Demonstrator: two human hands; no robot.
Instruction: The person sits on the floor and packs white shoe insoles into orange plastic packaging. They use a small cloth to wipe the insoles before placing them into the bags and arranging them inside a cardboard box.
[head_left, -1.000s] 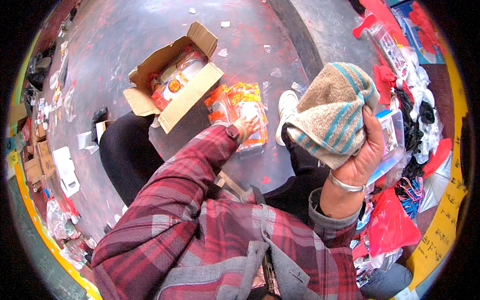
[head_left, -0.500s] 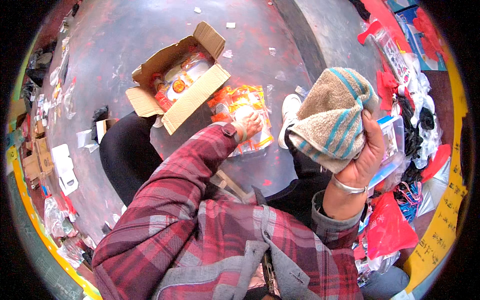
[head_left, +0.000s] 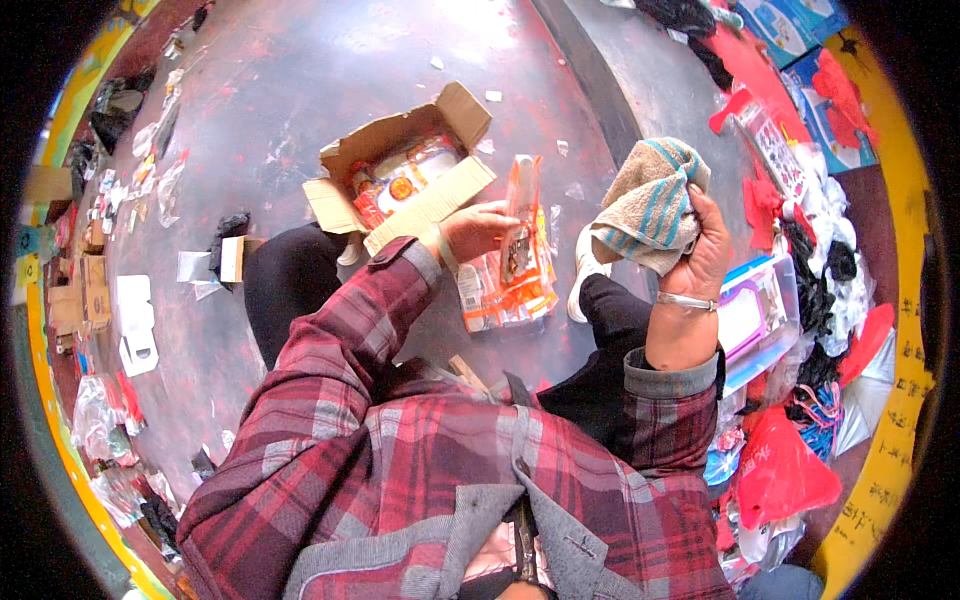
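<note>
My left hand [head_left: 478,229] grips an orange and clear plastic packet [head_left: 521,228] and holds it upright above more orange packets [head_left: 500,295] lying on the grey floor. My right hand [head_left: 702,250], a silver bangle on its wrist, is raised and closed around a folded beige towel with teal stripes [head_left: 650,205]. Just beyond my left hand stands an open cardboard box [head_left: 415,190] with orange packaged goods inside. My plaid sleeves and dark trouser legs fill the lower middle of the view.
A clear plastic tub [head_left: 755,320] sits by my right knee. Red bags [head_left: 785,475], dark cloth and packaged goods pile up along the right. Small cartons [head_left: 85,285], a white card [head_left: 135,325] and plastic scraps lie scattered on the left floor.
My left hand has lifted one orange packet off the pile and turned it upright. The right hand with the towel has stayed raised, shifting only slightly.
</note>
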